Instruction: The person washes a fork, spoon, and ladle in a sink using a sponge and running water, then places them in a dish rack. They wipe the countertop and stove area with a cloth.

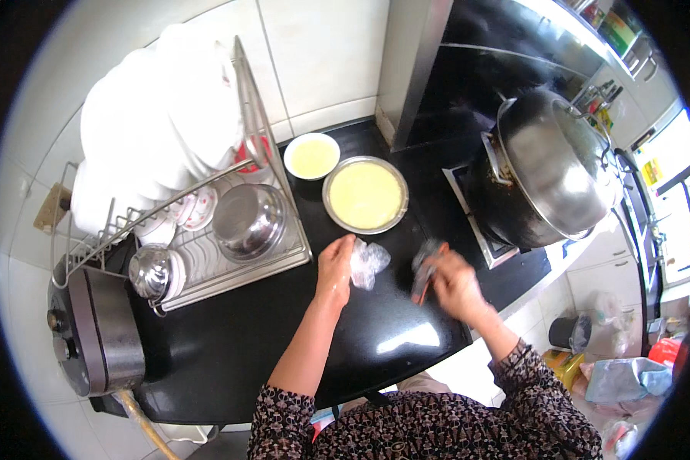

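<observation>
My left hand [333,271] pinches a crumpled piece of clear plastic film [369,264] above the black countertop [230,351]. To its right, my right hand [457,287] is blurred by motion. Its fingers are on a grey and orange object [428,271], too blurred to name exactly. Just beyond my hands stands a round metal pan [404,202] filled with a smooth pale yellow mixture [365,194]. Behind it and to the left is a white bowl [288,165] with a similar yellow liquid.
On the left, a metal dish rack [236,293] holds white plates [149,115], small bowls and an upturned steel bowl [247,221]. A cooker appliance [103,328] stands at the left end. At right, a large lidded pot [552,172] sits on the stove [497,256].
</observation>
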Demonstrator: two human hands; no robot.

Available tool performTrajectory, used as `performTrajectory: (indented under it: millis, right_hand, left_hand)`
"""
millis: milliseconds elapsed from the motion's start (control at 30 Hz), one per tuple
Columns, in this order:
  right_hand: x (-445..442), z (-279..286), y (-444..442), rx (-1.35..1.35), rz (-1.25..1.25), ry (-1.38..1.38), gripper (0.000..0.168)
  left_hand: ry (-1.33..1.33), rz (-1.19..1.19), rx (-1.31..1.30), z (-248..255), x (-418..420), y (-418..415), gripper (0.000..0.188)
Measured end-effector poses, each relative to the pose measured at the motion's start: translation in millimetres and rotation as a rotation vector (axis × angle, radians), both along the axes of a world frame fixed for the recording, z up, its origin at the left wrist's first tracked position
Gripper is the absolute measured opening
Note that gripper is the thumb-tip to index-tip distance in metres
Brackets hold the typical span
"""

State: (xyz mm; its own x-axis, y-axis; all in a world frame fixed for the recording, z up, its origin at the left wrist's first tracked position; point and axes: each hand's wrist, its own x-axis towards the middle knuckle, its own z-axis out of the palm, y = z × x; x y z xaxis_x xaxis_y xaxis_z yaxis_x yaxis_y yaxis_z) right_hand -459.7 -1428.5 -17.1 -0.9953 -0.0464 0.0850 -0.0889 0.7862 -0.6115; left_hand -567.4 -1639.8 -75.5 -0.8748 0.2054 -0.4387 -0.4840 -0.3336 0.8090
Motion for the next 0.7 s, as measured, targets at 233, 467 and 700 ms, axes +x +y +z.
performTrajectory:
  millis: [233, 467, 700]
  right_hand:
    - [-172, -54, 65, 0.172, -0.349, 0.353, 0.030]
    - [-215, -88, 67, 0.377, -0.120, 0.200, 0.033]
    - [-129, -71, 57, 0.293, -0.012, 0.208, 0.043]
  left_hand:
    - [-0.046, 0.107, 0.018, 2, -11, 34, 0.021]
    - [0.024, 0.291, -0.060, -12, -8, 20, 0.020]
    - [0.026, 0.353, -0.038, -4, -6, 10, 0.020]
